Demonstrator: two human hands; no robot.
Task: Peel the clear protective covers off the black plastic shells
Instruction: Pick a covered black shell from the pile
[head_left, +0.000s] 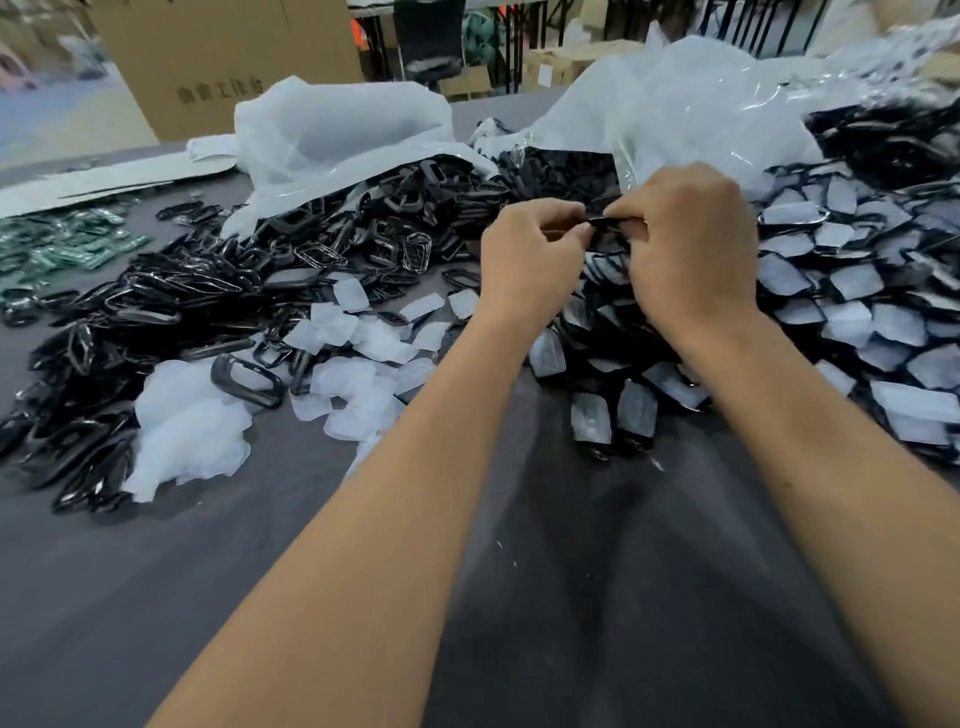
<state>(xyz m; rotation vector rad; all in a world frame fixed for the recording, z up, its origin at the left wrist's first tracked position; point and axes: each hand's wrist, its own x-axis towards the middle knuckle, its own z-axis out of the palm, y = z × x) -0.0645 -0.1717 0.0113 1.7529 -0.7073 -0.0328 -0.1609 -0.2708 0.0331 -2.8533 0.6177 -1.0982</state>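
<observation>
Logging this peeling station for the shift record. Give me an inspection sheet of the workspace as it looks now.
Surface: dark grey cloth-covered table.
Job's things: covered shells heaped right; bare black shells heaped left; one shell pinched between both hands.
Clutter: peeled covers scattered centre-left; white plastic bags; green parts far left.
Hands: left hand and right hand grip the shell.
Cables: nothing seen.
Surroundings: cardboard box behind the table.
</observation>
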